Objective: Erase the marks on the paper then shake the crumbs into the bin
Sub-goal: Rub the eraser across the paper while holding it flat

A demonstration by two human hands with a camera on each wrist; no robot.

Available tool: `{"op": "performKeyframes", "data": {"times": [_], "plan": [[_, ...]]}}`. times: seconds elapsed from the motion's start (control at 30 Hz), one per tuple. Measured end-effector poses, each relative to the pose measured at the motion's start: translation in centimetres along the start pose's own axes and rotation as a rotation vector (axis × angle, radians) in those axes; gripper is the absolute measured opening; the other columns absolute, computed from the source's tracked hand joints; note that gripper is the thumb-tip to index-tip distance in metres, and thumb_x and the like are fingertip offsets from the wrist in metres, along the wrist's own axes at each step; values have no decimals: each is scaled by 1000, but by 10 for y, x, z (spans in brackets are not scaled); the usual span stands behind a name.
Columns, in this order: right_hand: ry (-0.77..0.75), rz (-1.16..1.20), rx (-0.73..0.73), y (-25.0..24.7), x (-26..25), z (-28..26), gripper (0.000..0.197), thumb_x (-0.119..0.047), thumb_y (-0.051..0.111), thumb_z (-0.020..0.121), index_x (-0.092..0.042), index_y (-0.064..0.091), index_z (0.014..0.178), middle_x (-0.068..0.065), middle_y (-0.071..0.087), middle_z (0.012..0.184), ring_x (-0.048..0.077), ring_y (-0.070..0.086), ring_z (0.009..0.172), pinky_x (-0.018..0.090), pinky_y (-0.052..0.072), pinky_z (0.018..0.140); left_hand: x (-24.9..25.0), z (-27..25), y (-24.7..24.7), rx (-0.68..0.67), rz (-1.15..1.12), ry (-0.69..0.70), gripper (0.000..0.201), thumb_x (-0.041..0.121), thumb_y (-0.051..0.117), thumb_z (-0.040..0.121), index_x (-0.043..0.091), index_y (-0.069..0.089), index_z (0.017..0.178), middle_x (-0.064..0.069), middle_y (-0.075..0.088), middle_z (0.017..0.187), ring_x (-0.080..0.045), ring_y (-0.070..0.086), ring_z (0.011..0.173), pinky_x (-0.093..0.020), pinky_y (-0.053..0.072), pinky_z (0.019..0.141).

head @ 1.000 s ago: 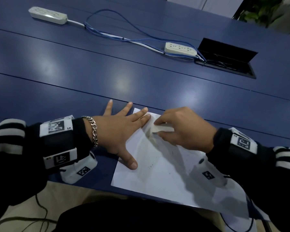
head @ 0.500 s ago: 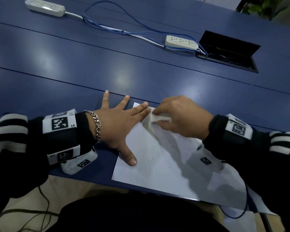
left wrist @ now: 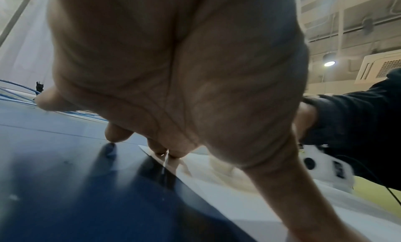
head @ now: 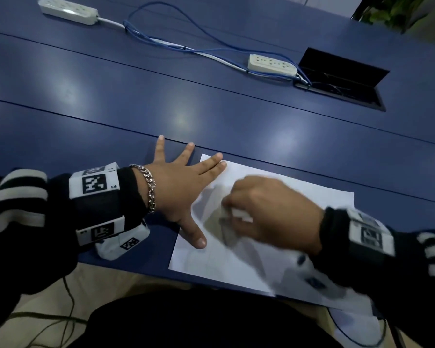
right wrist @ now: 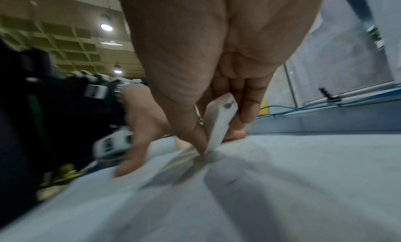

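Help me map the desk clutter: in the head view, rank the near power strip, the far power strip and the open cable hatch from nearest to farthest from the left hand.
From the left hand:
1. Near power strip, ahead and rightward.
2. Far power strip, far left corner.
3. Open cable hatch, far right.
The last two are close to call.

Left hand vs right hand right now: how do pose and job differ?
The left hand lies flat with fingers spread and holds nothing; the right hand is curled, pinching a white eraser. The left hand straddles the paper's left edge, outer fingers on the blue table, thumb and two fingers on the sheet; the right hand works over the sheet's middle. The left looks sharp, the right motion-blurred. Both touch the paper, one directly and one through the eraser.
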State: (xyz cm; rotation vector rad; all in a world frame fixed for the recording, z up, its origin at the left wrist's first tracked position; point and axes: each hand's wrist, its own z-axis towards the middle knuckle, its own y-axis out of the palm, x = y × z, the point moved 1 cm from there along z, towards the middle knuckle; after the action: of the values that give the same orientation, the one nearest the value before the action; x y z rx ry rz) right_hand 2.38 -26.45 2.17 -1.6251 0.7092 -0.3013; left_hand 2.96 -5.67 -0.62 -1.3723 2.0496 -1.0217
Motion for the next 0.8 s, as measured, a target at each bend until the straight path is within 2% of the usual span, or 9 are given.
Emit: {"op": "performKeyframes", "data": {"times": [0.03,0.1,0.23,0.33,0.43,0.5,0.6,0.7,0.8], "plan": [[-33,6,-44,2,-6,-7,26,-48,56,94,-24,66,90,-5,59,87,20,57,86,37,49,77,0,0,0,1,7,2,165,106,60,41,36,-41,152,23,-44,160,-40,-31,154,-89,-14,103],[-1,10,-63,2,2,-2,28,-50,56,93,-25,67,91,-6,60,87,19,57,86,36,49,78,0,1,0,-2,13,-2,165,106,60,41,36,-41,152,23,-44,159,-39,-31,154,-88,-15,104],[176,-28,60,-6,33,22,31,-51,57,88,-24,69,98,-1,63,91,26,61,87,42,53,76,2,1,-1,-15,12,-14,164,107,59,40,39,-44,149,25,-47,157,-39,-33,153,-88,-16,103],[58,-23,58,1,12,5,25,-48,58,92,-24,61,84,-3,60,86,24,59,85,40,51,76,1,1,0,-15,12,-19,165,107,60,40,38,-42,150,25,-47,157,-40,-33,153,-89,-17,102],[-39,27,-70,4,-7,-16,26,-49,55,94,-27,68,98,-6,63,93,19,59,90,36,51,80,2,0,-2,-19,33,-14,165,106,59,42,35,-42,152,22,-45,159,-40,-35,152,-87,-20,102],[-14,41,-38,1,0,-26,27,-48,57,92,-30,68,109,-9,64,99,16,59,93,34,51,82,1,1,-1,-10,44,7,164,107,58,43,34,-41,153,21,-44,160,-36,-35,152,-86,-21,103],[79,19,-5,1,14,-44,27,-44,59,88,-34,65,113,-14,62,102,13,57,96,32,51,82,-5,3,-2,9,32,33,162,108,55,46,31,-37,156,18,-41,163,-31,-37,152,-82,-20,108],[185,19,-23,5,24,-56,30,-44,58,87,-34,63,115,-13,62,104,15,57,99,36,53,83,-10,7,-9,60,8,60,153,106,51,57,27,-34,158,14,-42,163,-28,-38,152,-77,-19,114],[242,-10,18,1,37,-51,29,-41,61,87,-33,65,114,-10,63,102,17,58,97,37,53,83,-7,9,-10,147,5,137,128,92,47,80,25,-25,162,6,-44,164,-25,-37,153,-68,-13,122]]}}
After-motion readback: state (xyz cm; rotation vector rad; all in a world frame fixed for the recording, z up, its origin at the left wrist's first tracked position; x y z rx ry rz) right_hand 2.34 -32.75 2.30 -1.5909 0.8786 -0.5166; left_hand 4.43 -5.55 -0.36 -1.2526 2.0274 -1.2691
